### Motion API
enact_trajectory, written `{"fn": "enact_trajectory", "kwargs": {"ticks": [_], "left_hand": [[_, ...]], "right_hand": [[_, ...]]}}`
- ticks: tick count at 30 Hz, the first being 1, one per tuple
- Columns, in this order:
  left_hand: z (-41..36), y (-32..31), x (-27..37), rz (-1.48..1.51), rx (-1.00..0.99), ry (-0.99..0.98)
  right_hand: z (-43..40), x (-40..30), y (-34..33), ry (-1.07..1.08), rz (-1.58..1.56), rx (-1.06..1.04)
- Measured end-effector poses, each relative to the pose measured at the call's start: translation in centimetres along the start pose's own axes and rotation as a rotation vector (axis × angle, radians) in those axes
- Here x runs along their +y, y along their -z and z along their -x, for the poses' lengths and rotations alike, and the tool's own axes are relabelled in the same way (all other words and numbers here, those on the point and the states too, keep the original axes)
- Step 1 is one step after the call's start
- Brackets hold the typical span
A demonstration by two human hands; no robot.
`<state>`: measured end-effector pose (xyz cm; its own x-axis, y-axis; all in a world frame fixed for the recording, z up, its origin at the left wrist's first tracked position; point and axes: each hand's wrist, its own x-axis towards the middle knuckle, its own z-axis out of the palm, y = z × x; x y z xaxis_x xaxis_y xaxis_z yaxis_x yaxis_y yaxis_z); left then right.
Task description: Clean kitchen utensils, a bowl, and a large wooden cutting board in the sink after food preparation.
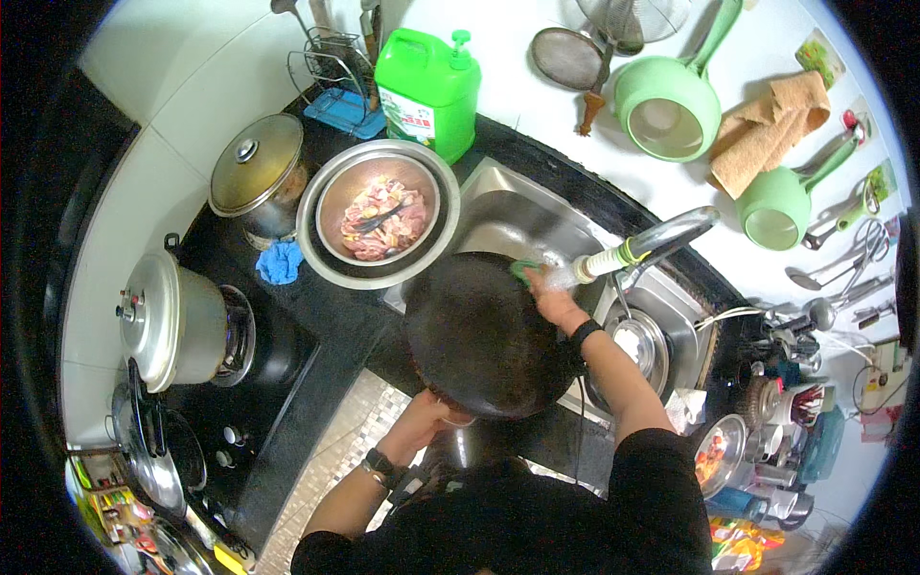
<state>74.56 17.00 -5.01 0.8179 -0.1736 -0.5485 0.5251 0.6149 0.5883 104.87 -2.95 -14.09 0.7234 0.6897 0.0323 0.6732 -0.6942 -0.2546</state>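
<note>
A large dark wok [489,338] is tilted over the near edge of the steel sink [503,208], its dark side facing me. My left hand [424,417] grips the wok at its lower edge. At the upper right rim, my right hand [553,295] presses a green scouring pad [526,272] against the wok. Water runs from the tap [647,248] onto my right hand. Part of the sink bowl is hidden behind the wok.
Left of the sink stand nested metal bowls [309,237] with raw meat, a blue cloth [279,261], a lidded pot [259,169] and a pressure cooker [172,323] on the stove. A green jug [428,100] stands behind. Dishes fill the second basin [636,345].
</note>
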Motion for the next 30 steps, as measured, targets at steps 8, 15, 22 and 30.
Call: {"fn": "enact_trajectory", "kwargs": {"ticks": [8,15,22,30], "left_hand": [[0.6,-0.7,1.1,-0.020,0.031,0.003],[0.3,0.3,0.3,0.019,0.036,-0.004],[0.6,-0.3,1.0,-0.025,0.098,0.021],[0.3,0.2,0.5,-0.030,0.037,0.017]], "right_hand": [[1.5,-2.5,4.8,-0.130,-0.345,0.162],[7.9,-17.1,12.2,0.318,-0.723,-0.294],[3.3,-19.3,6.7,0.766,-0.617,-0.273],[-5.7,-16.0,2.4,0.419,-0.357,-0.144]]}}
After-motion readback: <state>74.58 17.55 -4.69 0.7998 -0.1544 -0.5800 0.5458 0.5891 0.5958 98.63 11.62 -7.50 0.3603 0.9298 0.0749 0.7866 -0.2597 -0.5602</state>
